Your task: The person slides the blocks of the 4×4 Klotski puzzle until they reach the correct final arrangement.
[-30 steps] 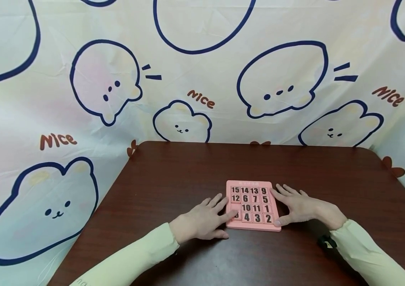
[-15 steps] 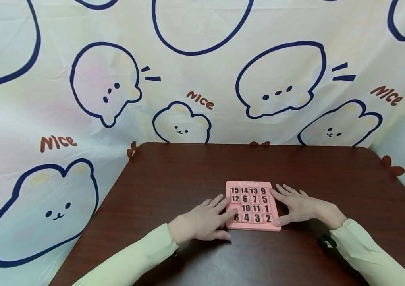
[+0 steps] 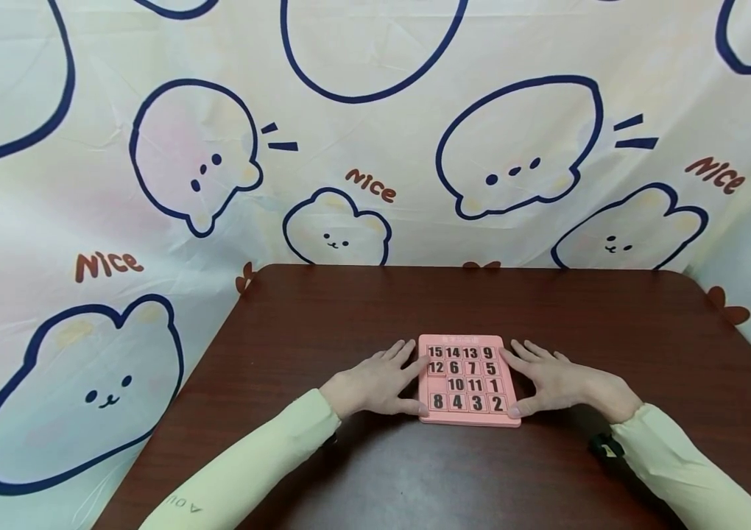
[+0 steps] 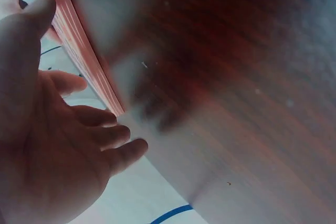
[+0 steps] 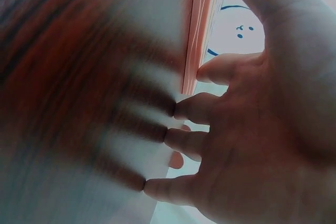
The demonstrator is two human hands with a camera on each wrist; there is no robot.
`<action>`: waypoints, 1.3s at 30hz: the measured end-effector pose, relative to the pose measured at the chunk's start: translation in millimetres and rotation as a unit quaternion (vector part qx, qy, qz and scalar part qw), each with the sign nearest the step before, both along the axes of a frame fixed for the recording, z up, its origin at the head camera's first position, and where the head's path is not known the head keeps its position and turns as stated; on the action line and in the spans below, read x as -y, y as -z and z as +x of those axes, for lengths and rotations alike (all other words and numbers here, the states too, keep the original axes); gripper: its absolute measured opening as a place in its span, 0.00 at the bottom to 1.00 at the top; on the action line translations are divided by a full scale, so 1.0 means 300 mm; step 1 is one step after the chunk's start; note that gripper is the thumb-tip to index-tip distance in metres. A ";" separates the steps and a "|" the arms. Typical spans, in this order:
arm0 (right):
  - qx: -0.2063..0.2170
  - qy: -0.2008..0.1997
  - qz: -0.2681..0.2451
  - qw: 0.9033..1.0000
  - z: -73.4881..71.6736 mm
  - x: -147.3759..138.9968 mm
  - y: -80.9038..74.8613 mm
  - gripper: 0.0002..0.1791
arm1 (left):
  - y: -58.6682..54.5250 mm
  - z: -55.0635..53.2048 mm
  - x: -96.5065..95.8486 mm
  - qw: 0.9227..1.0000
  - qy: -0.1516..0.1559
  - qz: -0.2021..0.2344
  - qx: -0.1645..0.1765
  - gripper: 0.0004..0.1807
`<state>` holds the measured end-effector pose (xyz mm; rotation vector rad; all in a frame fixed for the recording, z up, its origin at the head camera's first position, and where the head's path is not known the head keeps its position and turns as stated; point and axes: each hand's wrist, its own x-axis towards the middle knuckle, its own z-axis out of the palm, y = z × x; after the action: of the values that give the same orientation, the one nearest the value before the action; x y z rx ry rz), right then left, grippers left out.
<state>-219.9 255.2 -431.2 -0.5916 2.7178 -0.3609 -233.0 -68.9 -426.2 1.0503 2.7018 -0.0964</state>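
A pink sliding number puzzle [image 3: 475, 377] lies flat on the table in the head view. Its rows read 15 14 13 9, then 12 6 7 5, then a gap with 10 11 1, then 8 4 3 2. At its left edge my left hand [image 3: 378, 383] is spread, thumb touching the lower left corner and index finger beside the 12. My right hand [image 3: 554, 384] rests along the opposite edge, thumb at the lower right corner, index finger near the upper right. Both wrist views show the puzzle's side [image 4: 79, 40] and loosely extended fingers.
The dark brown wooden table [image 3: 349, 309] has rounded far corners. Behind and beside it hangs a pale cloth [image 3: 362, 140] printed with blue-outlined bears and the word "Nice". A dark band [image 3: 606, 447] sits at the right wrist, under the light green sleeve [image 3: 687, 464].
My left index finger has lifted off the 8 tile, uncovering it. That hand has shifted up to the puzzle's left edge, its thumb now on the corner. My right hand stays put.
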 end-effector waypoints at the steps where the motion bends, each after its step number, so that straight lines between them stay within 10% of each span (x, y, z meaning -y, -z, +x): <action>1: 0.001 0.000 -0.001 1.000 -0.001 0.000 -0.001 0.64 | 0.000 -0.002 -0.001 1.000 -0.003 0.000 0.008 0.51; 25: 0.026 0.011 0.020 0.999 0.004 -0.006 -0.007 0.61 | -0.001 0.011 -0.019 1.000 0.005 -0.021 0.002 0.50; 39: 0.025 0.014 0.019 0.999 0.010 -0.001 0.003 0.61 | -0.013 0.095 -0.023 0.997 0.015 -0.060 -0.041 0.40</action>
<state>-216.8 255.6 -432.1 -0.5268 2.6806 -0.3255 -204.6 -61.9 -422.4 1.0744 2.7129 -0.3087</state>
